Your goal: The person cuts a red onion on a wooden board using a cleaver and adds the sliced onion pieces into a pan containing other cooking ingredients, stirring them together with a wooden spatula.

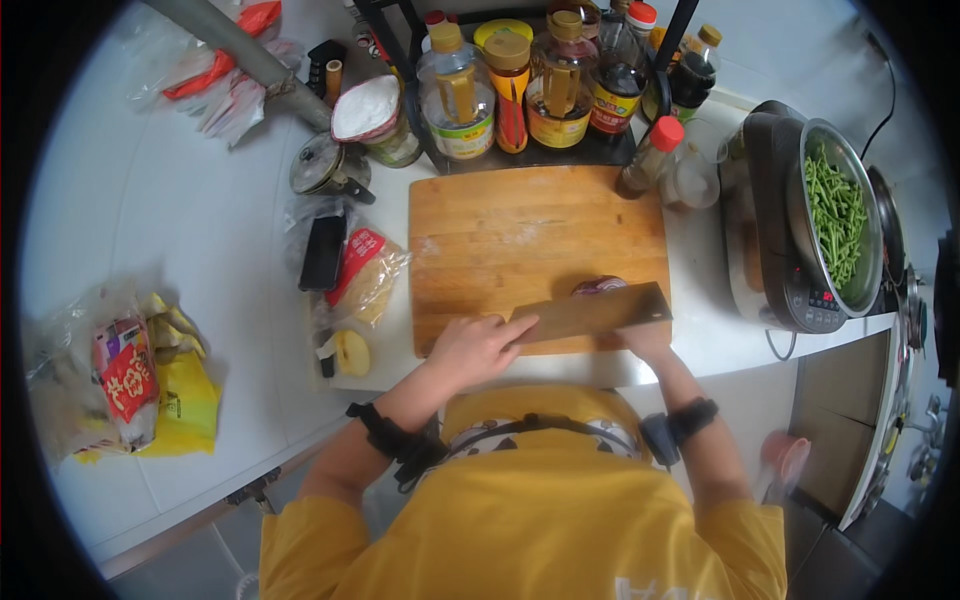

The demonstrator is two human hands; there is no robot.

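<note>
A wooden cutting board (525,232) lies before me with pale dusty smears on its surface. My left hand (480,346) is at the left end of a cleaver (592,311), fingers closed around its hidden handle and the index finger along the blade. The broad blade is tilted above the board's near right part. Just beyond it, a cut red onion (600,285) rests on the board, partly hidden by the blade. My right hand (646,343) is at the blade's right end, its fingers mostly hidden beneath it, so its grip is unclear.
Sauce and oil bottles (559,90) stand behind the board on a black rack (517,157). To the right, a metal bowl of green beans (836,217) sits on a black appliance (810,307). At left are a phone (324,253), a plastic food bag (371,277) and a cut apple (352,353).
</note>
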